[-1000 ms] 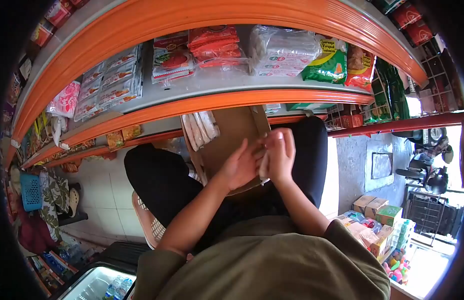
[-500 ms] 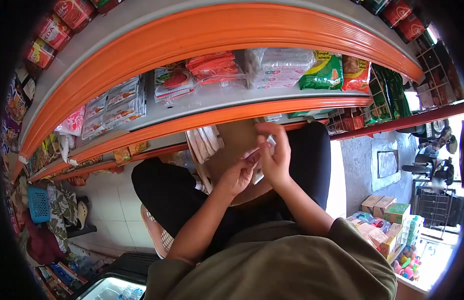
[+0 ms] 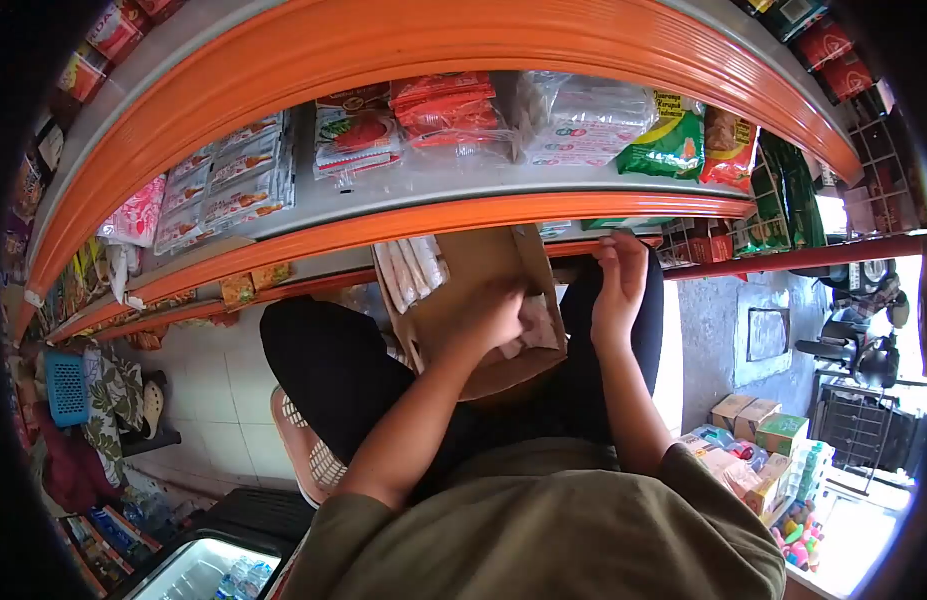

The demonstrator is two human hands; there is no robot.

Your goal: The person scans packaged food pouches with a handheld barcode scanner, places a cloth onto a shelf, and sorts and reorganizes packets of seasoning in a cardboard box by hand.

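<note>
An open cardboard box [image 3: 483, 262] rests between my thighs. A row of slim whitish packets [image 3: 411, 272] stands at its far left side. My left hand [image 3: 491, 322] reaches down into the box, its fingers smeared by motion, beside pale pinkish packets [image 3: 535, 328] in the near right corner. Whether it grips one of them is unclear. Above my right thigh, outside the box, my right hand [image 3: 620, 285] is raised with its fingers curled together. Anything within those fingers is too small or hidden to make out.
An orange-edged shelf [image 3: 433, 218] crosses just beyond the box, carrying sachets [image 3: 223, 180], red packs [image 3: 443, 110] and a green bag [image 3: 663, 140]. A pink plastic basket [image 3: 308, 450] stands at my left. Boxed goods [image 3: 773, 440] sit at the right, and a cooler [image 3: 218, 570] lies behind left.
My hands were close together over the box with a small packet between them. Now they are apart: the left has dropped into the box, the right has moved right. The view has shifted slightly.
</note>
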